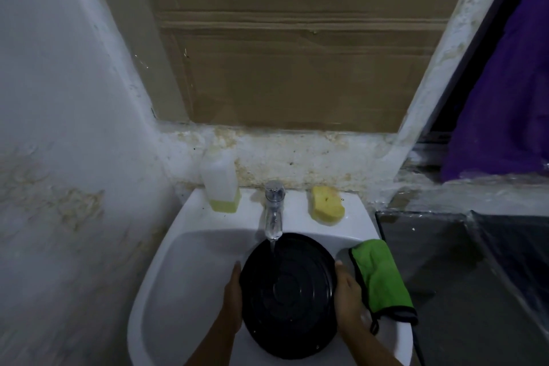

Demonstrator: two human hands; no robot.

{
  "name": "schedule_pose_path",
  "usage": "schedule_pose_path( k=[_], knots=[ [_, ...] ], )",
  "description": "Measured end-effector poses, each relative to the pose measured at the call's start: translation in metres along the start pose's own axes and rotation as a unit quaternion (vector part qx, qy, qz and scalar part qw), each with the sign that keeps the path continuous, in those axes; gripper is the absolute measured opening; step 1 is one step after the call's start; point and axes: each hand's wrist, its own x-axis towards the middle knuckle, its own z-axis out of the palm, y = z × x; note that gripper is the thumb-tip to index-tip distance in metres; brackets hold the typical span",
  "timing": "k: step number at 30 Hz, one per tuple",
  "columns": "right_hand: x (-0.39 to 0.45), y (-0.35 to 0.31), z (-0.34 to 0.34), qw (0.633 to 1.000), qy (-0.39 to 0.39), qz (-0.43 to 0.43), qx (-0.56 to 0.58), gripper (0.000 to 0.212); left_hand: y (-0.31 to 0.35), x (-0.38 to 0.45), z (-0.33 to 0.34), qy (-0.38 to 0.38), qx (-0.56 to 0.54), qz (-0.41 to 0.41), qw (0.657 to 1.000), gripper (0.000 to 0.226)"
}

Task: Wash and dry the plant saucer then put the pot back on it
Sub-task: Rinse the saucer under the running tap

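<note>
left hand: the left hand (pixel 233 297) comes up from the bottom edge and holds the left rim of the saucer, grip pressed flat along the edge, fingertips pointing up toward the tap

saucer: black round plant saucer (pixel 288 294) sits tilted inside the sink, held between both hands, inner side facing up, right under the tap

right hand: the right hand (pixel 347 303) mirrors it on the saucer's right rim, thumb on the edge, fingers curled round it as far as I can tell

water: thin stream (pixel 272 246) runs from the tap and hits the saucer near its top edge

sink: white basin (pixel 178 276), pretty small, pushed up against a stained, flaky white wall (pixel 74 157)

room: big sheet of brown cardboard (pixel 297 53) fills the opening above the sink

stuff left of the tap: white bottle (pixel 220 187) with yellowish liquid at the bottom, on the sink's back ledge

tap: chrome tap (pixel 274 208), centre of the ledge

stuff right of the tap: yellow sponge (pixel 326 205) on the ledge; green cloth (pixel 380 279) draped over the sink's right rim, just beside the right hand; purple fabric (pixel 511 83) hanging way off to the right
</note>
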Motion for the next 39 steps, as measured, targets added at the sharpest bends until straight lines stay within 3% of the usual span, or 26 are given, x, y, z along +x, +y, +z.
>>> schedule_pose_path(
  k=[4,8,11,17,22,28,39],
  knots=[
    [0.004,0.008,0.012,0.990,-0.027,-0.027,-0.132,0.049,0.003,-0.016,-0.014,0.151,0.077,0.091,0.981,0.035],
    [0.016,0.005,0.030,0.955,-0.101,-0.010,-0.277,0.031,0.006,-0.029,-0.026,0.228,0.127,0.156,0.953,0.043],
    [0.018,-0.003,0.048,0.937,-0.139,-0.030,-0.320,0.032,0.005,-0.039,-0.033,0.267,0.123,0.185,0.938,0.044],
    [0.004,-0.015,0.081,0.903,-0.257,-0.082,-0.335,0.039,0.009,-0.051,-0.043,0.279,0.121,0.195,0.933,0.047],
    [-0.001,-0.021,0.099,0.880,-0.305,-0.099,-0.350,0.039,0.020,-0.055,-0.048,0.299,0.149,0.230,0.914,0.049],
    [-0.003,-0.027,0.111,0.874,-0.310,-0.111,-0.358,0.051,0.028,-0.057,-0.051,0.293,0.168,0.216,0.916,0.044],
    [0.011,-0.034,0.110,0.876,-0.300,-0.067,-0.373,0.049,0.023,-0.055,-0.055,0.288,0.126,0.217,0.924,0.040]
  ],
)
